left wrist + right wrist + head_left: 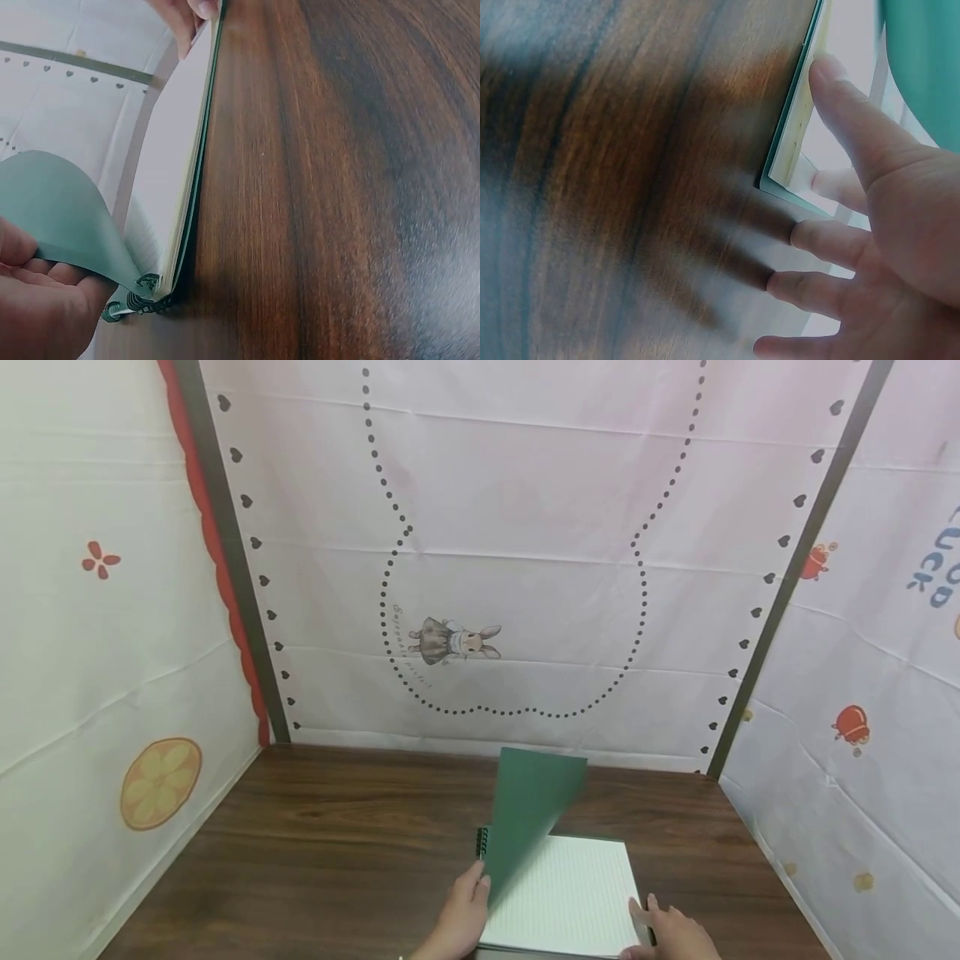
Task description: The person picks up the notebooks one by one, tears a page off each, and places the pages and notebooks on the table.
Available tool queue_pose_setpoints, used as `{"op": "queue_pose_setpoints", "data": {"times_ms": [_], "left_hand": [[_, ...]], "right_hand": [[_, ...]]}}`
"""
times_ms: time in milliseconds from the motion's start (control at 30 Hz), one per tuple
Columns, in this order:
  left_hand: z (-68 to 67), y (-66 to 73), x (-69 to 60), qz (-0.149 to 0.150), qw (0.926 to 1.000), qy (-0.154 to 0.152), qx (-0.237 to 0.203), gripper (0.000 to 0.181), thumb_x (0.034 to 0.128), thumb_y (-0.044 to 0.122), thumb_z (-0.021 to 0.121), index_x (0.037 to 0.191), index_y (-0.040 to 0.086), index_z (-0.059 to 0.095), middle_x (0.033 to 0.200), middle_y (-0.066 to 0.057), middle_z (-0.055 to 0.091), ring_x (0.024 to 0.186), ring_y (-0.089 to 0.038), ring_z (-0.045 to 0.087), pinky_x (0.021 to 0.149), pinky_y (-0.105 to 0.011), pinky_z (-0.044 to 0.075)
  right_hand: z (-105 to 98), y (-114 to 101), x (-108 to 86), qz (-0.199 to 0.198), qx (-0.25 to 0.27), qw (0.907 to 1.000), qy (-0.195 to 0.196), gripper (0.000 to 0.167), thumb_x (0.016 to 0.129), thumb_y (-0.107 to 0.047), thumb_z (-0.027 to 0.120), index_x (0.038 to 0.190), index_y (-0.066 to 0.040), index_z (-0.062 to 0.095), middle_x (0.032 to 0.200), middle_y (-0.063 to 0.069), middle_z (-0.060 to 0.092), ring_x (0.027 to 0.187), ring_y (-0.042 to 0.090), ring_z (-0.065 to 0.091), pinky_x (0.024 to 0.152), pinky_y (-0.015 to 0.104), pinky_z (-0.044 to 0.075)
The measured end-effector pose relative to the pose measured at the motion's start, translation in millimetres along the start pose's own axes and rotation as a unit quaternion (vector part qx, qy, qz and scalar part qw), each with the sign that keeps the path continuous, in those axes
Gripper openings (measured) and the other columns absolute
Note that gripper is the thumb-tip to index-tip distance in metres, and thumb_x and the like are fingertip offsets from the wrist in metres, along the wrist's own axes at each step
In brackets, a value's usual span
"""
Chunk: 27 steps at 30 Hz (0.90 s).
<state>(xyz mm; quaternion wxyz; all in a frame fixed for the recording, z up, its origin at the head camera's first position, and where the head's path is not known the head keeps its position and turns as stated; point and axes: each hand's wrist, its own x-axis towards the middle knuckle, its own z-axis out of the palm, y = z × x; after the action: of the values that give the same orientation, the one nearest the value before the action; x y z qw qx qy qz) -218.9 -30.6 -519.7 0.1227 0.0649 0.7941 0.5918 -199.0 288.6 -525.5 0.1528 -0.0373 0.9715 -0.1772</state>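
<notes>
Brown and streaky, the surface [337, 843] I watch from afar has the notebook [588, 881] lying on it. On the left, the left hand [459, 912] pinches the bendy green cover [525, 806] near its curly rings [482, 841], likely so it stands up; then come lined white pages [555, 918], and the right hand [673, 935] touches their right edge, fingers spread, perhaps to steady them.

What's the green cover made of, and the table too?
The cover looks like matte card or thin plastic: it bends smoothly. The table seems to be wood or wood-look laminate, slightly glossy: it shows dark grain streaks and a pale shine.
</notes>
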Motion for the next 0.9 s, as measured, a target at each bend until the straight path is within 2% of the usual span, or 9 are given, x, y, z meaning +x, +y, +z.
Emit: {"op": "queue_pose_setpoints", "data": {"times_ms": [233, 367, 567, 767, 833, 900], "left_hand": [[-1.0, -1.0, -4.3, 0.011, 0.999, 0.041, -0.017, 0.053, 0.1052, 0.016, 0.033, 0.141, -0.022, 0.024, 0.146, -0.044, 0.024, 0.137, -0.057, 0.023, 0.108, -0.068, 0.024], [-0.9, -1.3, -5.4, 0.004, 0.9977, 0.063, -0.027, 0.053, 0.1051, 0.016, 0.033, 0.141, -0.022, 0.024, 0.146, -0.043, 0.023, 0.137, -0.057, 0.021, 0.109, -0.068, 0.022], [-2.7, 0.2, -6.5, -0.005, 0.9964, 0.07, -0.047, 0.049, 0.1045, 0.013, 0.032, 0.142, -0.018, 0.026, 0.147, -0.04, 0.026, 0.138, -0.055, 0.022, 0.109, -0.067, 0.022], [-5.2, 1.3, -8.4, -0.02, 0.9951, 0.062, -0.075, 0.039, 0.1044, 0.012, 0.03, 0.138, -0.006, 0.037, 0.142, -0.03, 0.043, 0.135, -0.049, 0.036, 0.105, -0.065, 0.032], [-5.5, 1.9, -9.3, -0.022, 0.9947, 0.064, -0.077, 0.04, 0.1044, 0.013, 0.03, 0.139, -0.006, 0.037, 0.141, -0.03, 0.044, 0.133, -0.049, 0.039, 0.104, -0.065, 0.034], [-5.3, 2.5, -10.7, -0.011, 0.9942, 0.074, -0.077, 0.041, 0.104, 0.012, 0.031, 0.14, -0.008, 0.035, 0.14, -0.032, 0.044, 0.132, -0.049, 0.04, 0.104, -0.064, 0.034]], "right_hand": [[-0.6, -1.4, -0.7, 0.006, 0.003, 1.0, -0.006, 0.084, 0.066, -0.049, 0.08, 0.132, -0.002, 0.058, 0.128, 0.039, 0.053, 0.109, 0.056, 0.056, 0.087, 0.068, 0.044], [-0.7, -1.8, -0.6, 0.007, -0.001, 1.0, 0.0, 0.084, 0.066, -0.049, 0.081, 0.131, -0.001, 0.059, 0.126, 0.04, 0.053, 0.106, 0.054, 0.059, 0.086, 0.066, 0.046], [-2.5, -3.4, -0.8, 0.002, 0.009, 1.0, -0.003, 0.082, 0.067, -0.046, 0.081, 0.13, 0.0, 0.059, 0.126, 0.04, 0.053, 0.105, 0.054, 0.059, 0.086, 0.067, 0.046], [-3.4, -4.6, -2.1, -0.005, 0.022, 0.9997, -0.003, 0.081, 0.067, -0.044, 0.081, 0.13, 0.0, 0.059, 0.126, 0.041, 0.052, 0.106, 0.055, 0.059, 0.086, 0.067, 0.045], [-3.6, -4.4, -2.3, -0.007, 0.022, 0.9997, -0.002, 0.08, 0.067, -0.044, 0.081, 0.13, 0.001, 0.059, 0.126, 0.041, 0.053, 0.105, 0.054, 0.06, 0.086, 0.066, 0.046], [-3.9, -4.4, -2.3, -0.005, 0.024, 0.9997, -0.001, 0.079, 0.068, -0.044, 0.082, 0.129, 0.001, 0.059, 0.126, 0.041, 0.053, 0.104, 0.053, 0.061, 0.086, 0.066, 0.046]]}}
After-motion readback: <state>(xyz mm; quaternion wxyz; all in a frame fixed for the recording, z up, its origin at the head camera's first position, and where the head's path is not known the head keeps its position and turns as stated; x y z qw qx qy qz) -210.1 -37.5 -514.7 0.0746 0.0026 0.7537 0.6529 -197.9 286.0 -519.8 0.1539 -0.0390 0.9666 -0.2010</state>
